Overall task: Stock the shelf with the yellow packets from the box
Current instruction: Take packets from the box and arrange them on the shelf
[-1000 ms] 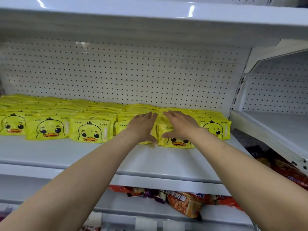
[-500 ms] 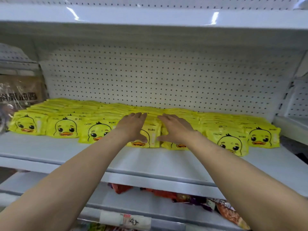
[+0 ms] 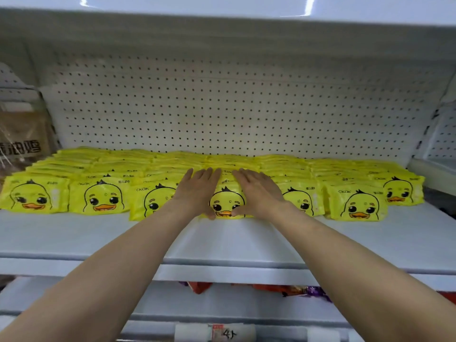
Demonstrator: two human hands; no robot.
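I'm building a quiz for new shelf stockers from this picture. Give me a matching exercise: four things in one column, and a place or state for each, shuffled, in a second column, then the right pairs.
Things:
1. left hand
2. brown package
3. label strip
4. red wrappers

Places or states:
A. at the far left edge, beside the yellow rows
B. on the edge of the lowest shelf in view
C. on the shelf below the yellow duck packets
D. fingers straight, flat on the middle front packet, opposite the right hand

Pairs: 1-D, 2-A, 3-B, 4-C
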